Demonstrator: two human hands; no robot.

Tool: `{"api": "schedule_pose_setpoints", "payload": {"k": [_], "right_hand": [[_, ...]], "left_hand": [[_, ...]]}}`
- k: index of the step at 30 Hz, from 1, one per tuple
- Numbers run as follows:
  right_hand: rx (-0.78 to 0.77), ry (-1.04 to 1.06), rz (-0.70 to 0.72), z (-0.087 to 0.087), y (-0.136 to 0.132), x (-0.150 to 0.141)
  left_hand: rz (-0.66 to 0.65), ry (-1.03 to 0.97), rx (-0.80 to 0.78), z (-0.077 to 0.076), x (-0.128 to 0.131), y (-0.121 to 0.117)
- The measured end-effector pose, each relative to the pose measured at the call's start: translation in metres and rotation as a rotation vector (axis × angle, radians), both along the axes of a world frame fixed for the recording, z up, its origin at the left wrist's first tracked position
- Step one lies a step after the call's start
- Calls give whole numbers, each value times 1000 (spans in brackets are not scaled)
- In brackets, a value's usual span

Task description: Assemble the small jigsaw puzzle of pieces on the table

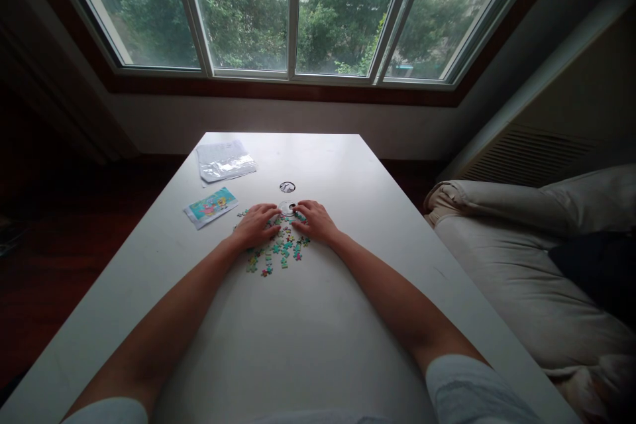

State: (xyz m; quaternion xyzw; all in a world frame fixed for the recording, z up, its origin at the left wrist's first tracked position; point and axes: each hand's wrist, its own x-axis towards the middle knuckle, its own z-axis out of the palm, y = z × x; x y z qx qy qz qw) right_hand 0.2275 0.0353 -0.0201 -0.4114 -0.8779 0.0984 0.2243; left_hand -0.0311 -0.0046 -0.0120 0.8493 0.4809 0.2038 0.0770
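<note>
On the white table, a loose pile of small jigsaw puzzle pieces [283, 246], mostly green with bits of pink and yellow, lies between and below my hands. My left hand [256, 226] rests at the pile's left side, fingers stretched out and thumb apart. My right hand [317, 221] mirrors it on the right, fingers also outstretched. Between the two sets of fingertips is a shiny round disc-like thing [287, 207]; its kind is unclear, and I cannot tell whether the fingers touch it. Some pieces are hidden under the hands.
A small printed picture sheet [212, 207] lies left of the pile. Farther back are clear plastic bags or papers [227, 160]. A round black-and-white disc [287, 187] sits beyond my hands. A beige sofa [501, 265] stands to the right, and windows [248, 6] are ahead.
</note>
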Motion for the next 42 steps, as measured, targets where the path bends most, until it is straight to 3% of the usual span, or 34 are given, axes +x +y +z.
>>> {"api": "schedule_pose_setpoints", "payload": {"k": [42], "right_hand": [[14,117,29,-6,6,3]], "left_hand": [[-50,7,53,4,2,-2]]}}
